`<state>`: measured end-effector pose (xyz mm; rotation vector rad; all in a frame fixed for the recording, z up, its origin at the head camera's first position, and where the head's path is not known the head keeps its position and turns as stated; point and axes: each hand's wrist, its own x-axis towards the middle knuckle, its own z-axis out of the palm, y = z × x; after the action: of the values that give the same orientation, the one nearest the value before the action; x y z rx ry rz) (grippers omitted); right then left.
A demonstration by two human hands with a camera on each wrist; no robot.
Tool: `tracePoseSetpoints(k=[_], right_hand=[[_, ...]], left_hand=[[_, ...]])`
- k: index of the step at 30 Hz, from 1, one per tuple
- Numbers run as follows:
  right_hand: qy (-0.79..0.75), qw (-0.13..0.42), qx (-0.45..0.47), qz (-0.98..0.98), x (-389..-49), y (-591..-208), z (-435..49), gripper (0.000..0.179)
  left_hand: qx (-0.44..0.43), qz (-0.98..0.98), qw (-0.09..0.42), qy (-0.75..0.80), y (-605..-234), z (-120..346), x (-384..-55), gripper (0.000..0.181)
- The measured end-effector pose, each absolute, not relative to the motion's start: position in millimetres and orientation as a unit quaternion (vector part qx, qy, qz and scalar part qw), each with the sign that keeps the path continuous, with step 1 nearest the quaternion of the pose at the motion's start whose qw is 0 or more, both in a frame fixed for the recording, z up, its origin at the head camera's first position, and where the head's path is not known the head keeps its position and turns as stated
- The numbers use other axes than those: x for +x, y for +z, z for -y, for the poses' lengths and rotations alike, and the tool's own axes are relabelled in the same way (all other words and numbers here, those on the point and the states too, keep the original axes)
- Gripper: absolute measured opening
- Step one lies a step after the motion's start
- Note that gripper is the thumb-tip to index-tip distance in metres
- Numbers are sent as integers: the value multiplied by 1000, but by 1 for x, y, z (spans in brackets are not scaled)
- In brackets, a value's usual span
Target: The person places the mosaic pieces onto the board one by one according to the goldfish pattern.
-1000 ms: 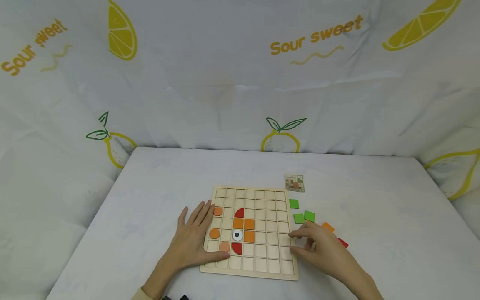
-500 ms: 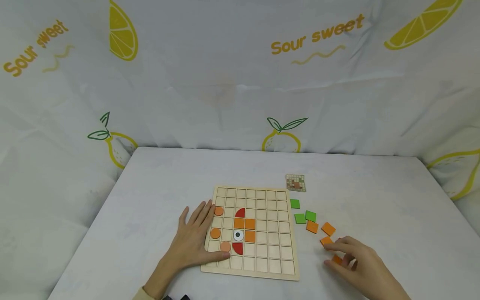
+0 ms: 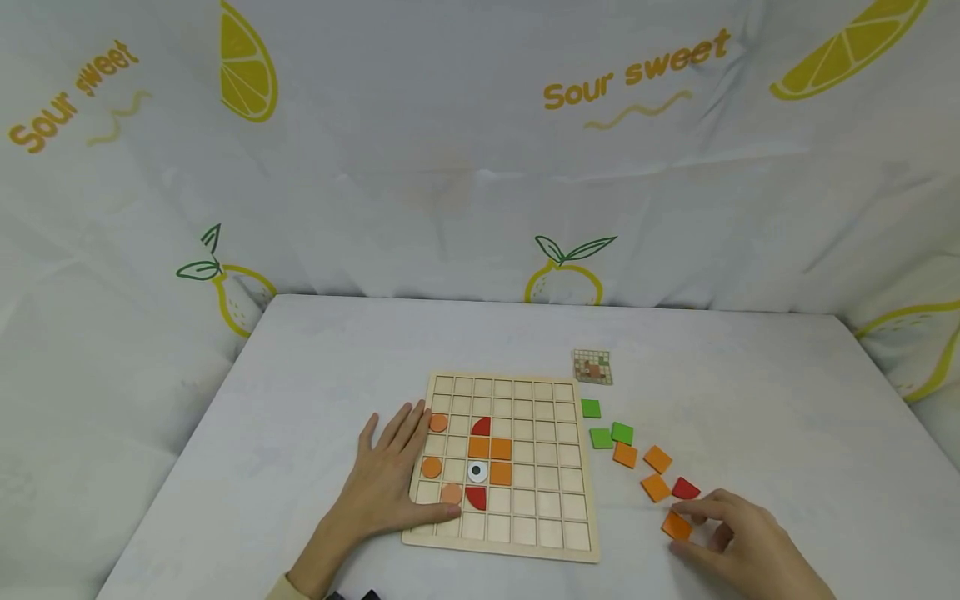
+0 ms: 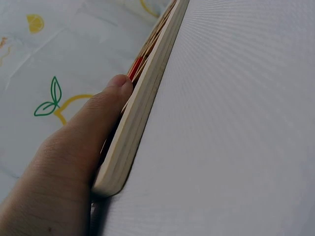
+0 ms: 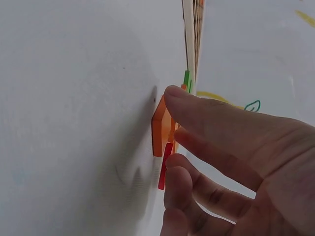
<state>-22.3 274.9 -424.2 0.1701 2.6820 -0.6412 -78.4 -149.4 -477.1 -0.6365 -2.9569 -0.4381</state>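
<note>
In the head view my left hand (image 3: 382, 482) rests along the left edge of a wooden grid board (image 3: 547, 479), fingers straight and spread. Its thumb lies over the board's front left corner. To the right of the board, my right hand (image 3: 738, 537) pinches an orange square tile (image 3: 677, 526) by its edges between thumb and forefinger, close to the table. The right wrist view shows the thumb at a corner of this orange tile (image 5: 158, 130). A red quarter-circle tile (image 3: 686, 488) lies just beyond the fingers.
On the board sit orange discs (image 3: 431, 467), orange squares (image 3: 500, 474), red quarter-circles (image 3: 476, 498) and a white eye disc (image 3: 477, 472). Loose orange tiles (image 3: 656, 488) and green tiles (image 3: 602, 438) lie right of it. A small pattern card (image 3: 592, 367) lies behind.
My right hand has moved from the board's right edge, rightward and nearer, past the loose tiles to the nearest orange square, and closes on it. The left hand has stayed in place.
</note>
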Motion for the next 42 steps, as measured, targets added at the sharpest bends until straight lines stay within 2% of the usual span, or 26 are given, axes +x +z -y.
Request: tracePoseSetpoints(k=[24, 42], right_hand=[[-239, 189, 76, -950, -25, -428, -269, 41], [-258, 81, -52, -961, -25, -418, -259, 24]], left_hand=[[-210, 966, 47, -146, -477, 149, -78, 129], [-214, 964, 54, -147, -478, 150, -78, 128]])
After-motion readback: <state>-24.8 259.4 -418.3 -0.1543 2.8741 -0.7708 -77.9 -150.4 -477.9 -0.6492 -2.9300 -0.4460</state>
